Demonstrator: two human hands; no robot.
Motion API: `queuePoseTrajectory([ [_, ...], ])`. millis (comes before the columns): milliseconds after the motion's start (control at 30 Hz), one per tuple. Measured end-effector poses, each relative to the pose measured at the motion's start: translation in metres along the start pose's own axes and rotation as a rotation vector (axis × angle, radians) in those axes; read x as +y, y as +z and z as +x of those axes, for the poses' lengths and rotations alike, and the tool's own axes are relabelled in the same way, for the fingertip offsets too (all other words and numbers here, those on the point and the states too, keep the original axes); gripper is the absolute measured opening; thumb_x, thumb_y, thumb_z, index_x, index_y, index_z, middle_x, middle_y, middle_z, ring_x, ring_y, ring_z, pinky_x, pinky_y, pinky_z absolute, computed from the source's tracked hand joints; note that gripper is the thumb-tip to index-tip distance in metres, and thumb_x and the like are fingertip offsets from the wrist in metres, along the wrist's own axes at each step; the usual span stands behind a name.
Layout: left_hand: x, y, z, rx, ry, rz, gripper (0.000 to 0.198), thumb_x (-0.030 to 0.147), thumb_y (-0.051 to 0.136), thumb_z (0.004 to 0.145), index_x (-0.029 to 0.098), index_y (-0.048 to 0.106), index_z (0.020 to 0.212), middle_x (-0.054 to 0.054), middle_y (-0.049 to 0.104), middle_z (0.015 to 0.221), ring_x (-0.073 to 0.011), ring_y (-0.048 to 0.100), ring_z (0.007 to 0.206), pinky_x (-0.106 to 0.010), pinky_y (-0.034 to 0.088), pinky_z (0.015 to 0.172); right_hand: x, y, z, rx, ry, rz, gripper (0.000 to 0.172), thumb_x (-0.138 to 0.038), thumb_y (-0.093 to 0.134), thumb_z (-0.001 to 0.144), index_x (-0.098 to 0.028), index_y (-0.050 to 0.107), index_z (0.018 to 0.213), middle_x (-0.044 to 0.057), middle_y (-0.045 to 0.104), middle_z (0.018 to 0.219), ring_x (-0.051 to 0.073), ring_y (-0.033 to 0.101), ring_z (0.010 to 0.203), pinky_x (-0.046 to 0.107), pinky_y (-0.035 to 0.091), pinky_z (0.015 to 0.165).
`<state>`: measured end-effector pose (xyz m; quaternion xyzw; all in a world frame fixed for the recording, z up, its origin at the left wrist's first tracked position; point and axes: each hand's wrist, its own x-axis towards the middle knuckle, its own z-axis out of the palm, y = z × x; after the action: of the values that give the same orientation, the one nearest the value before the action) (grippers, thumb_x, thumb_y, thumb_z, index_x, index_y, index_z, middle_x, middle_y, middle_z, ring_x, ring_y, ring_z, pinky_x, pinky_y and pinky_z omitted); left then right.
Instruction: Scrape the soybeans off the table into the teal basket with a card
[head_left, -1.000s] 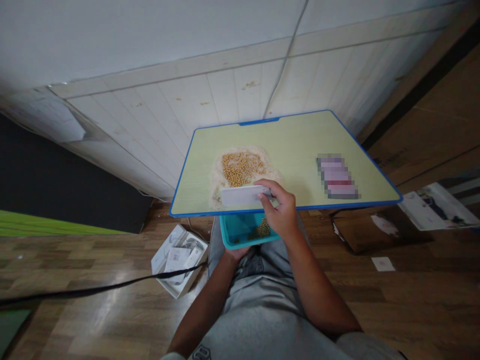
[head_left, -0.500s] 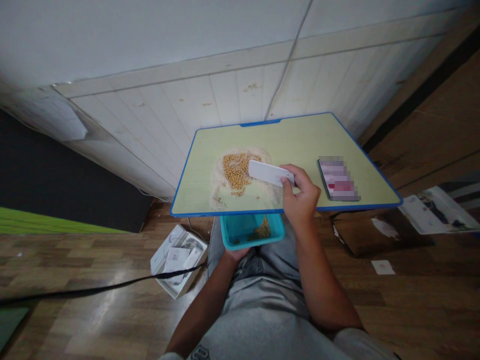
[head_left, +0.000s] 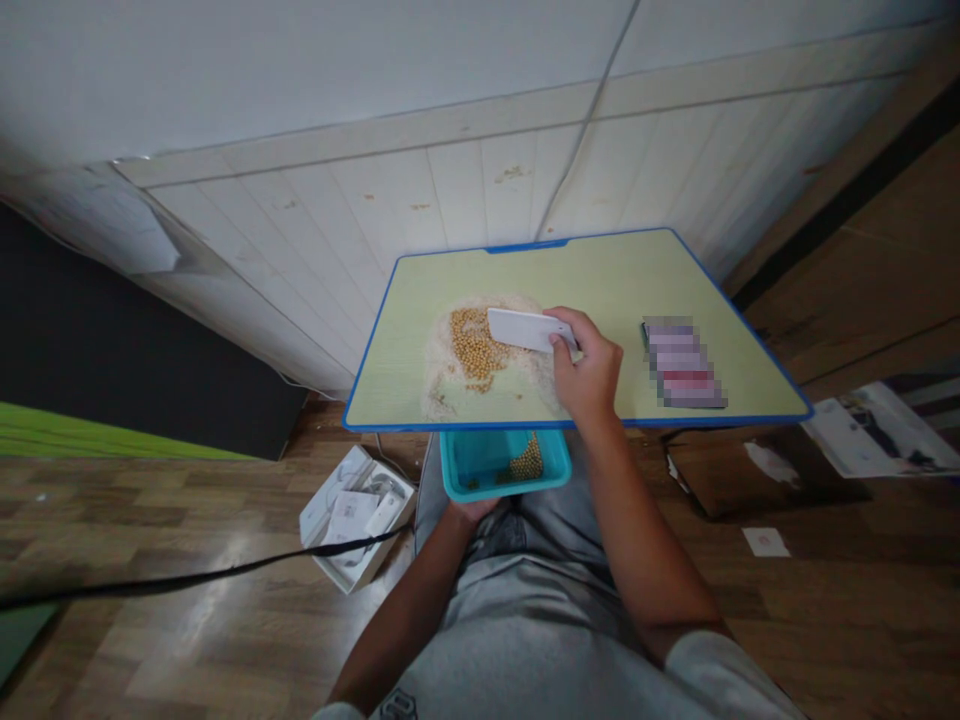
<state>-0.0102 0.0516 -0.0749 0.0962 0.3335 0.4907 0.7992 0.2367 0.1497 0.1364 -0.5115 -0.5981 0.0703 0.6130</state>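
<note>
My right hand [head_left: 589,365] grips one end of a flat white piece [head_left: 521,330], whose other end lies over the pile of yellow beans [head_left: 476,348]. Pale grains [head_left: 441,350] spread around the beans on the light green table [head_left: 607,280] with a blue edge. Below the front edge, a turquoise tray [head_left: 469,494] with some beans [head_left: 527,460] in its right part rests on my left hand [head_left: 474,509]. The fingers of that hand are hidden under the tray.
A phone [head_left: 684,365] lies on the table's right side. On the floor at the left stands an open white box [head_left: 360,520] with papers and cables, crossed by a black strap [head_left: 225,572]. A brown box [head_left: 757,470] is under the table's right side.
My right hand has moved left and away from me with the white piece, which now lies further over the beans. The tray has stayed nearly in place.
</note>
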Motion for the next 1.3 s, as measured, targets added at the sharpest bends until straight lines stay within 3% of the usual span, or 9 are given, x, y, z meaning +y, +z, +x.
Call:
queuePoseTrajectory([
  [167,-0.005,-0.002,-0.001,-0.012,-0.010,-0.006,0.070,0.077,0.065,0.107,0.037,0.090,0.158,-0.011,0.089,0.173,-0.0513,0.051,0.195,-0.082,0.042,0.159,0.014,-0.003,0.009,0.073,-0.039,-0.007,0.031,-0.038,0.071,0.111,-0.029,0.093,0.132,0.010,0.097,0.127,0.034,0.093,0.116,0.048,0.079,0.103],
  [367,-0.007,0.002,-0.003,-0.067,-0.086,0.002,0.045,0.068,0.075,0.100,0.036,0.098,0.123,-0.014,0.096,0.160,-0.0514,0.060,0.188,-0.072,0.042,0.159,0.033,0.000,0.015,0.181,0.007,0.022,0.039,-0.046,0.075,0.106,-0.024,0.086,0.135,0.014,0.090,0.124,0.032,0.088,0.105,0.043,0.074,0.088],
  [533,-0.004,0.016,-0.008,-0.097,-0.058,-0.006,0.065,0.080,0.085,0.093,0.032,0.099,0.136,-0.012,0.088,0.176,-0.0548,0.054,0.191,-0.073,0.035,0.164,0.035,0.007,0.012,0.196,0.052,0.022,0.046,-0.048,0.074,0.103,-0.023,0.088,0.139,0.012,0.082,0.110,0.030,0.077,0.087,0.047,0.071,0.082],
  [700,-0.001,0.025,-0.011,-0.110,-0.092,0.070,0.075,0.084,0.071,0.101,0.031,0.096,0.148,-0.018,0.091,0.169,-0.0527,0.043,0.199,-0.076,0.032,0.164,0.044,0.007,0.009,0.242,0.078,0.051,0.048,-0.055,0.080,0.104,-0.025,0.088,0.141,0.012,0.078,0.098,0.032,0.073,0.078,0.050,0.062,0.073],
  [833,0.000,0.025,-0.011,-0.098,-0.074,0.074,0.075,0.084,0.076,0.097,0.030,0.096,0.146,-0.018,0.089,0.171,-0.0540,0.043,0.198,-0.075,0.031,0.165,0.042,0.006,0.007,0.199,0.106,0.047,0.050,-0.059,0.079,0.110,-0.027,0.085,0.147,0.013,0.080,0.100,0.033,0.079,0.085,0.051,0.068,0.082],
  [967,0.001,0.031,-0.012,-0.097,-0.047,0.067,0.073,0.088,0.081,0.091,0.031,0.098,0.135,-0.017,0.091,0.169,-0.0563,0.044,0.197,-0.075,0.031,0.165,0.033,0.005,0.006,0.164,0.051,0.036,0.042,-0.056,0.074,0.108,-0.025,0.092,0.131,0.015,0.093,0.121,0.036,0.088,0.100,0.056,0.077,0.093],
  [1133,0.005,0.044,-0.018,0.035,-0.029,0.091,0.069,0.085,0.076,0.095,0.030,0.095,0.133,-0.015,0.092,0.168,-0.0511,0.052,0.193,-0.071,0.037,0.163,0.032,0.005,0.006,0.126,0.028,0.048,0.038,-0.057,0.074,0.114,-0.027,0.094,0.127,0.013,0.097,0.126,0.039,0.093,0.121,0.060,0.077,0.119],
  [1300,0.009,0.053,-0.021,0.045,-0.040,0.127,0.075,0.090,0.080,0.090,0.032,0.095,0.135,-0.014,0.090,0.171,-0.0515,0.057,0.190,-0.070,0.040,0.162,0.032,0.006,0.005,0.128,-0.014,0.044,0.039,-0.057,0.074,0.116,-0.027,0.097,0.126,0.013,0.099,0.123,0.038,0.095,0.117,0.055,0.079,0.115],
])
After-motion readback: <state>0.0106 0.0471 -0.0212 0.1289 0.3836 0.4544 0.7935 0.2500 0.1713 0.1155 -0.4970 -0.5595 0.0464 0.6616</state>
